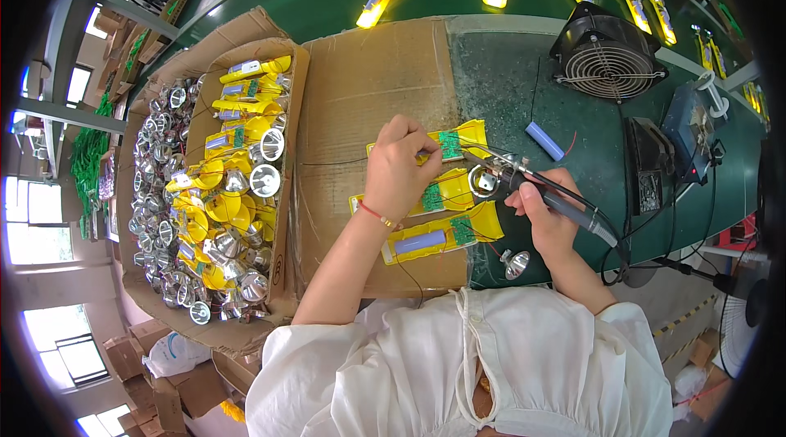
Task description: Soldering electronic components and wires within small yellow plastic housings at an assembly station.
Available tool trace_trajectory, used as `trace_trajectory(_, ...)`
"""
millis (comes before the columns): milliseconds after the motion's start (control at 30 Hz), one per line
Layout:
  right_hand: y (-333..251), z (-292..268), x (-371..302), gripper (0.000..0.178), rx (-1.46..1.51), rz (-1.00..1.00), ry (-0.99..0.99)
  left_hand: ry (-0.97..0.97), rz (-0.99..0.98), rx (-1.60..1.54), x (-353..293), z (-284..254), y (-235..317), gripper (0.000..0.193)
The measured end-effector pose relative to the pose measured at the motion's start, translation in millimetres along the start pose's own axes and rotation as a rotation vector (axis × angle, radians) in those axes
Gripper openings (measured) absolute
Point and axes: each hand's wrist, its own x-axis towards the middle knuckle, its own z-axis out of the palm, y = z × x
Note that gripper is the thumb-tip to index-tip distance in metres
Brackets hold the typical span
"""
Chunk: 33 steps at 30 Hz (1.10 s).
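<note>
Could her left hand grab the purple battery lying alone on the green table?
Probably not easily. The left hand is pressing on a yellow case, and the right hand with the soldering iron sits between it and the battery. It would have to cross over them.

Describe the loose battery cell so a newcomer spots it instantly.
Start at the round black fan on the green bench. Just below and left of it, on the dark mat, lies a blue cylindrical cell trailing a thin red wire. Unlike the other cells, it sits in no yellow housing.
</note>
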Motion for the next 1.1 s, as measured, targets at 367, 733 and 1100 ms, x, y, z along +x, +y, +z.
trace_trajectory(367,7,7,5,0.014,0.012,0.058,0.015,0.010,-0.013,-0.001,3,2,1,0.007)
trace_trajectory(733,7,7,1,0.016,-0.007,0.009,0.038,0.026,-0.044,-0.026,4,4,6,0.008)
trace_trajectory(1100,-4,-20,-3,0.014,0.091,-0.036,0.137,0.009,-0.060,-0.006,6,5,7,0.008)
